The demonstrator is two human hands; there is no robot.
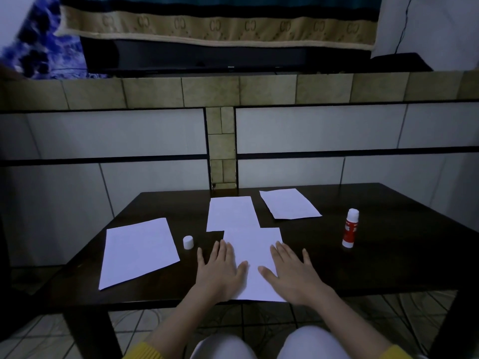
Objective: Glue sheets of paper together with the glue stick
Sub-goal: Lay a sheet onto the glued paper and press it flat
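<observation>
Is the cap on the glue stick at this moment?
No, the cap stands by itself on the table to the left of the hands, while the glue stick stands uncapped far on the right.

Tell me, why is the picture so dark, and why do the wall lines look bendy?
Head view: the room is dim, with a bluish cast, so the white sheets stand out against the dark table; the wide-angle lens bows the wall's straight lines; the blue cloth at top left is smeared with blur.

Cap [188, 242] left of sheets [252, 251] (overlapping), glue stick [350, 228] rt.
</observation>
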